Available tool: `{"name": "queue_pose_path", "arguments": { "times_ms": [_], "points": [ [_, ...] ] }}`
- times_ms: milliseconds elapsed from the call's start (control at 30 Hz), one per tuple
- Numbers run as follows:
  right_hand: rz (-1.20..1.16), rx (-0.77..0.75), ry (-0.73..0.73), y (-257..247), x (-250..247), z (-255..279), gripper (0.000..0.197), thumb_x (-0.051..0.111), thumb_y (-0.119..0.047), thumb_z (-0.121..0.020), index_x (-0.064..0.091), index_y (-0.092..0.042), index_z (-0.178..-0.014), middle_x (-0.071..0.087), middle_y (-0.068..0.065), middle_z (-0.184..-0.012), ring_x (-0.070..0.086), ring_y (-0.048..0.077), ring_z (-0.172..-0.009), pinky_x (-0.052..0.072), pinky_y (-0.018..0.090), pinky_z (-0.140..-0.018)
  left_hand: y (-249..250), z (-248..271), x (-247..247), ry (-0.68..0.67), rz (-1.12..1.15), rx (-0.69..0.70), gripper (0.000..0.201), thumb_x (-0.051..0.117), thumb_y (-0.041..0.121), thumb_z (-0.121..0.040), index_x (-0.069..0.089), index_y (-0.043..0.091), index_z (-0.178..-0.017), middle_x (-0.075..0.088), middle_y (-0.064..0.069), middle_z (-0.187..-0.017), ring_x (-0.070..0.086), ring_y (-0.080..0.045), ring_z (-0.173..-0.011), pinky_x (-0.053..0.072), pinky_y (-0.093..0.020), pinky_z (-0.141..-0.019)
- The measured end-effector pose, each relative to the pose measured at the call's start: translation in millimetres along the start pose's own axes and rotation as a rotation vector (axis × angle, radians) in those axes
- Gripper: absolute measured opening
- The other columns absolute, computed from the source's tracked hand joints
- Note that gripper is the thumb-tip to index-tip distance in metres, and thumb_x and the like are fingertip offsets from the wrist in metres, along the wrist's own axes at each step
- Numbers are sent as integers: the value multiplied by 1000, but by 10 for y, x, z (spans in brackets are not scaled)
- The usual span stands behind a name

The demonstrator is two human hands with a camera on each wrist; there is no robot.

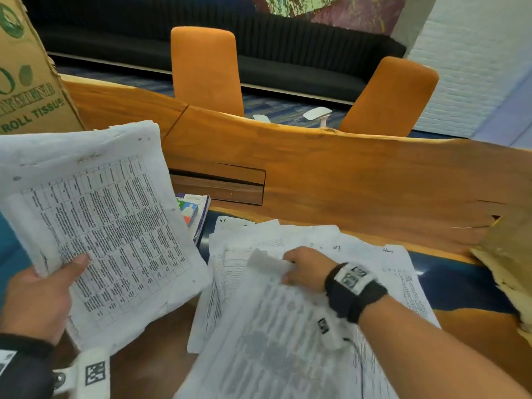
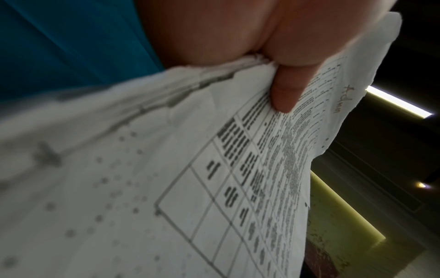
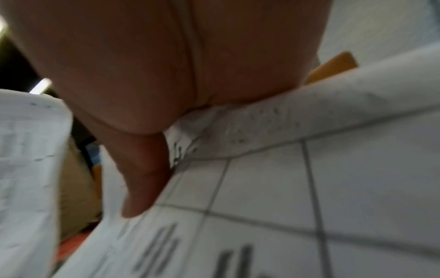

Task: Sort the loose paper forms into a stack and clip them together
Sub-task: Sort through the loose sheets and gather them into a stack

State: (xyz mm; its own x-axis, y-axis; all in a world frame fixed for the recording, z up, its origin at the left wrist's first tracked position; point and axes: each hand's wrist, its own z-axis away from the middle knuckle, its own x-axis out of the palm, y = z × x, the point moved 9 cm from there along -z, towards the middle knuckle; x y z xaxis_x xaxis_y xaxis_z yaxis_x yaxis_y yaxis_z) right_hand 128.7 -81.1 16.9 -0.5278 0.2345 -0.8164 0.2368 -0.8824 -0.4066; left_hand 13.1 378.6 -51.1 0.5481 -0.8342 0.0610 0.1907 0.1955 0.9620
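Observation:
My left hand (image 1: 49,286) holds a thick stack of printed forms (image 1: 100,226) up off the table at the left, thumb pressed on its top sheet. In the left wrist view the thumb (image 2: 285,94) lies on the gridded top form (image 2: 214,178). At the centre, loose forms (image 1: 288,312) lie spread on the table. My right hand (image 1: 302,267) pinches the curled corner of one loose sheet (image 1: 267,263) there. Close up, the right thumb (image 3: 142,178) presses on that gridded sheet (image 3: 309,178). No clip is in view.
A cardboard tissue box (image 1: 26,70) stands at the back left. A small coloured booklet (image 1: 193,211) lies behind the held stack. A torn brown envelope (image 1: 506,263) sits at the right edge. Two orange chairs (image 1: 207,67) stand beyond the wooden table (image 1: 345,180).

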Motion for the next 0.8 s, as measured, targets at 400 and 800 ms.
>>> {"name": "queue_pose_path", "arguments": {
  "times_ms": [400, 800],
  "points": [
    [425, 131, -176, 605, 152, -72, 31, 70, -25, -83, 66, -20, -113, 61, 4, -115, 60, 24, -101, 46, 31, -81, 113, 243, 526, -86, 30, 37, 58, 81, 56, -74, 66, 38, -127, 73, -2, -125, 69, -34, -113, 44, -78, -90],
    [164, 132, 27, 656, 256, -134, 25, 55, -9, -84, 43, -23, -101, 57, 2, -96, 57, 25, -89, 46, 33, -71, 6, 288, 465, -28, -55, 78, 76, 78, 68, -68, 61, 36, -134, 73, -1, -126, 72, -31, -110, 51, -71, -87]
  ]
}}
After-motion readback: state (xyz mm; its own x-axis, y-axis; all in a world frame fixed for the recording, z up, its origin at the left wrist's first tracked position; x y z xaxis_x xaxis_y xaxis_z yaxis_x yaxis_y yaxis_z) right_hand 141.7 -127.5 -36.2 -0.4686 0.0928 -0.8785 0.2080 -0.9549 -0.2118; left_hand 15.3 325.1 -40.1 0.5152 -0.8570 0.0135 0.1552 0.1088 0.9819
